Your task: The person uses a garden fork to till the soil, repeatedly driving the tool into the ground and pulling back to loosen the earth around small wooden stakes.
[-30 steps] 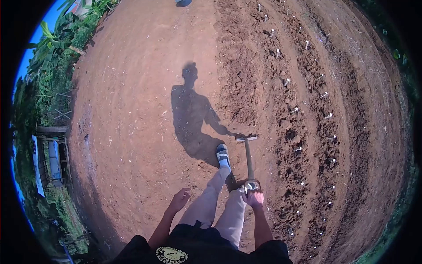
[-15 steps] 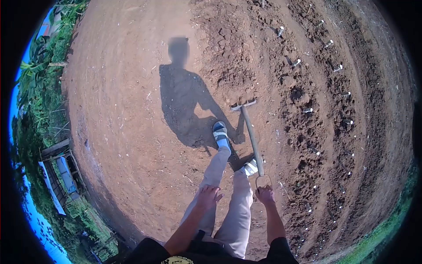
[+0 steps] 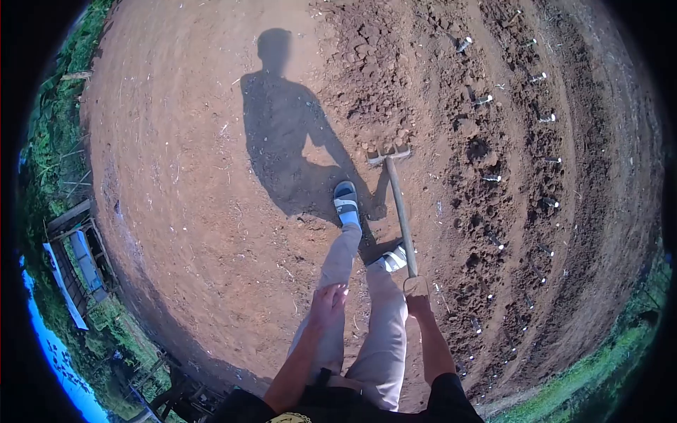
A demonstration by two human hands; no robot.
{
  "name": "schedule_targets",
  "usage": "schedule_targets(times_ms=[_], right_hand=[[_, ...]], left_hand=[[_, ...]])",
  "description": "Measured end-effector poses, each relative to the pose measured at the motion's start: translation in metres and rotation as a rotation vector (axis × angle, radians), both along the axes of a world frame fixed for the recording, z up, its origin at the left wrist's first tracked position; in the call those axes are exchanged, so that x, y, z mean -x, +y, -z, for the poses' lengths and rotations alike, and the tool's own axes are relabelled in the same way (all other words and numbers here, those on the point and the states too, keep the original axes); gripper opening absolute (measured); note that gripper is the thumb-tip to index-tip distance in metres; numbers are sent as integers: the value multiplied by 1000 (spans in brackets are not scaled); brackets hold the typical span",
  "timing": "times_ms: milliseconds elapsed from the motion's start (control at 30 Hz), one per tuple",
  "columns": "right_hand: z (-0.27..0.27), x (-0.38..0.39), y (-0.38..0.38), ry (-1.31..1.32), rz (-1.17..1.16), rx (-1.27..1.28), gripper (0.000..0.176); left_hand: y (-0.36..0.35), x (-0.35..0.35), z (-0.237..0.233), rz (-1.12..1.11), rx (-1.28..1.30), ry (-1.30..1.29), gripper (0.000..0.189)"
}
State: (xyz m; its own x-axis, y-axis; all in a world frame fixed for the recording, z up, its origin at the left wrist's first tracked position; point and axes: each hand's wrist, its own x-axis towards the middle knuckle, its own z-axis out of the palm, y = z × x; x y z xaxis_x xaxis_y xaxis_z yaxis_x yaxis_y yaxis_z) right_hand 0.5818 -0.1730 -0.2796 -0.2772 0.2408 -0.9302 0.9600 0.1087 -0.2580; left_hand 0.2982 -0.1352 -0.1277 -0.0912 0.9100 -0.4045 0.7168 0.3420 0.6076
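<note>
The right hand [image 3: 417, 304] wraps the fork [image 3: 399, 204], hiding its handle end.

Outdoor farm plot: bare red soil [image 3: 197, 176], tilled furrows [image 3: 508, 162] with planted cuttings [image 3: 484, 100], green vegetation [image 3: 49, 141] at edge.

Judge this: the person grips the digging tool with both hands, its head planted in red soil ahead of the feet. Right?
Not both. The head view shows only the right hand gripping the digging tool; the left hand hangs free by the leg. Its head is planted in red soil ahead of the feet.
</note>
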Motion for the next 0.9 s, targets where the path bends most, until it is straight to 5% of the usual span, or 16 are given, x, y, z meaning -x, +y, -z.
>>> schedule_targets(times_ms=[100, 267, 333, 433, 467, 533, 633, 733, 800, 867, 900], right_hand=[[-69, 0, 56, 35, -59, -138, 39], [-221, 37, 193, 95, -133, -561, 40], [-296, 71, 277, 54, -763, -897, 16], [-426, 137, 366, 194, -262, -642, 13], [-442, 137, 366, 186, -274, -636, 13], [-463, 128, 363, 193, -487, -958, 18], [-486, 133, 353, 195, -404, -998, 34], [-408, 135, 361, 192, -155, -836, 41], [-364, 162, 384, 78, -215, -845, 43], [-345, 161, 405, 203, -284, -1131, 44], [-351, 168, 420, 55, -74, -846, 44]], left_hand=[[-5, 31, -28, -264, 104, -291, 31], [-25, 103, -79, -413, 223, -204, 40], [-38, 140, -96, -425, 232, -189, 42], [-48, 183, -120, -474, 365, -120, 44], [-59, 191, -121, -664, 317, -161, 45], [-95, 210, -103, -982, 204, -297, 46], [-125, 217, -101, -1075, 226, -307, 46], [-139, 208, -106, -1030, 330, -208, 48], [-148, 192, -112, -1017, 402, -223, 50], [-141, 178, -124, -1065, 466, -243, 53], [-133, 174, -129, -1022, 476, -277, 53]])
